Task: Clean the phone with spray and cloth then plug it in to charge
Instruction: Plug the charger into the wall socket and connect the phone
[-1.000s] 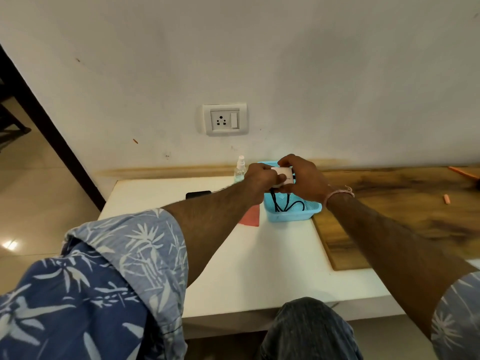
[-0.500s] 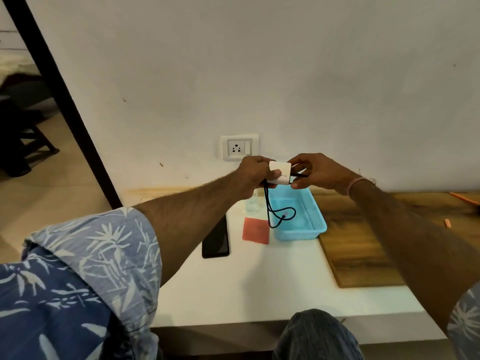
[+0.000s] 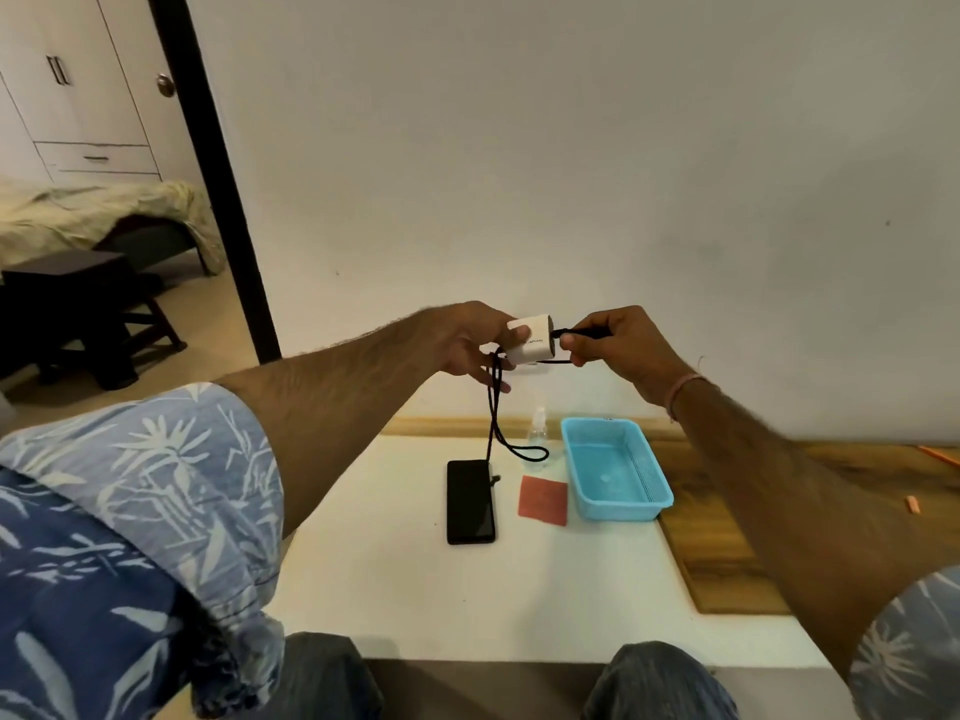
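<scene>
Left hand (image 3: 470, 345) grips the white charger adapter (image 3: 532, 343); right hand (image 3: 613, 345) pinches the plug (image 3: 576, 333) of the black cable (image 3: 496, 407) at its port. Phone (image 3: 470, 504) lies flat on the white table (image 3: 415, 589) below. Suggest: keep plug square, push straight, hold the plug body, not the cord.

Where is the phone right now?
In the head view, the phone lies flat on the white table, near the centre, just left of the red cloth.

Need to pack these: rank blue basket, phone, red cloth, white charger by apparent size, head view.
1. blue basket
2. phone
3. red cloth and white charger look alike; the charger is held nearer the camera.
</scene>
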The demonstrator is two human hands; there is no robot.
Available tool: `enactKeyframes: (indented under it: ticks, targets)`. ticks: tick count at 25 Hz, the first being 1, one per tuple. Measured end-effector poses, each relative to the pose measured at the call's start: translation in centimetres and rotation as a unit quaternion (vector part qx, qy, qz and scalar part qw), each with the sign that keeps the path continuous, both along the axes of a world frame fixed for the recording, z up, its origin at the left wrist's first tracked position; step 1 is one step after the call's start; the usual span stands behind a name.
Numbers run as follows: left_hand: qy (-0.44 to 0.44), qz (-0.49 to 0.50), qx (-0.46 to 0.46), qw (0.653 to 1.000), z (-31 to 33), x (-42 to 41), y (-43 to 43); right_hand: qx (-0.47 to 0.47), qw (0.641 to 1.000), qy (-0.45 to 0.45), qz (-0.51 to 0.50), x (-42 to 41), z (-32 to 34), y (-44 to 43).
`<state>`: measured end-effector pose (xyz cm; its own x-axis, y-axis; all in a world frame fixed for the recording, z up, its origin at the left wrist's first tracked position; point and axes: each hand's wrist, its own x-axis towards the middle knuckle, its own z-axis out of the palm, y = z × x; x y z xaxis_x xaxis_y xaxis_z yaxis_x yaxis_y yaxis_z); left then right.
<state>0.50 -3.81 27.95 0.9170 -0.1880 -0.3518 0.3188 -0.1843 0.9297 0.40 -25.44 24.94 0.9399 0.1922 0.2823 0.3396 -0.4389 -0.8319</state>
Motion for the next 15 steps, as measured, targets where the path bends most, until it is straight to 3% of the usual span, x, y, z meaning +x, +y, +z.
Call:
enactKeyframes:
  ticks: [5,10,15]
  targets:
    - [0.039,-0.046,0.07,0.996,1.8,-1.3,2.4,-0.002,1.0,-0.012,-0.004,-0.7,1.5,1.8]
    - [-0.005,-0.013,0.07,0.997,2.0,-1.6,3.5,0.054,0.998,0.014,0.001,-1.1,1.6,2.9]
    - [-0.08,0.092,-0.029,0.992,0.3,-1.5,3.6,0.137,0.99,0.033,0.006,-1.2,1.0,3.6]
